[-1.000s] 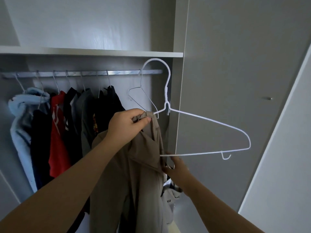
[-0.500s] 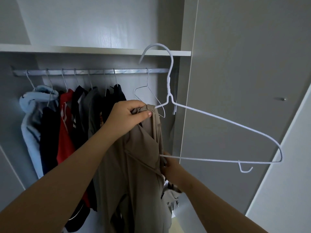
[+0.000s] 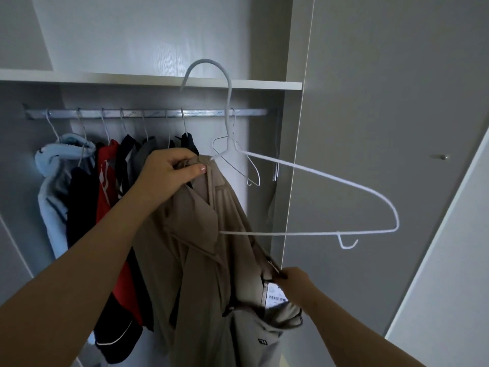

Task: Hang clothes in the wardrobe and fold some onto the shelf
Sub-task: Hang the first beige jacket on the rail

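A beige coat hangs half on a white wire hanger; the hanger's left arm is inside the coat's shoulder, its right arm sticks out bare. My left hand pinches the coat's collar together with the hanger's left end, in front of the wardrobe rail. My right hand is lower down and grips a fold of the coat near a white paper tag. The hanger's hook rises above the shelf's edge.
Several garments hang on the rail at the left: light blue, black, red, dark ones. An empty wire hanger hangs on the rail behind the coat. A closed grey wardrobe door with a small knob fills the right side.
My right hand let go of the hanger's bottom bar, dropped lower and took hold of the coat's fabric. The hanger tilted, its right end swinging nearer to me.
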A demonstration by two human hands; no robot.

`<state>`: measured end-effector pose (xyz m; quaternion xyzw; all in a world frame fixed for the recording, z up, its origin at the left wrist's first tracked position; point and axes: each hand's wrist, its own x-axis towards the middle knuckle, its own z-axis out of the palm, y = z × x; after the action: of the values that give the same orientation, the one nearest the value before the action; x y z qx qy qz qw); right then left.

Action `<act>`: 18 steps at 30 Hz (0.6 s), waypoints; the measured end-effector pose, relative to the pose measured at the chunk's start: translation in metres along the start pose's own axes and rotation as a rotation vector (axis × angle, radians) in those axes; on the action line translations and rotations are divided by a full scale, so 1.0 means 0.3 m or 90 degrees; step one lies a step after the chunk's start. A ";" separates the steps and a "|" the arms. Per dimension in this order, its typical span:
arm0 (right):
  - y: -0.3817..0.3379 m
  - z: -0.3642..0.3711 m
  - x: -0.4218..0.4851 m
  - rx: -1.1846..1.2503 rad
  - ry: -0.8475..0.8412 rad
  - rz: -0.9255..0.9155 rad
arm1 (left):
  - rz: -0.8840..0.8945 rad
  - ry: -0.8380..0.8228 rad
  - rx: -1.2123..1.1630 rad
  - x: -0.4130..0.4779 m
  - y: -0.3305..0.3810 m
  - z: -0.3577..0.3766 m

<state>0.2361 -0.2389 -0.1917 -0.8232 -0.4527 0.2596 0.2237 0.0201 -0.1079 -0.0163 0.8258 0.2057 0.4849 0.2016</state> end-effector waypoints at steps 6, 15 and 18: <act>0.015 -0.051 -0.019 0.276 0.119 -0.009 | -0.014 -0.081 0.088 -0.031 -0.049 -0.082; 0.029 -0.107 -0.033 0.370 0.078 -0.009 | -0.009 -0.124 0.166 -0.109 -0.122 -0.151; 0.020 -0.124 -0.041 0.470 0.042 0.036 | -0.007 -0.125 0.170 -0.135 -0.135 -0.140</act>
<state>0.2577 -0.2575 -0.1640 -0.7073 -0.2980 0.3850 0.5126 -0.0408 -0.0902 -0.0480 0.8873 0.2524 0.3694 0.1121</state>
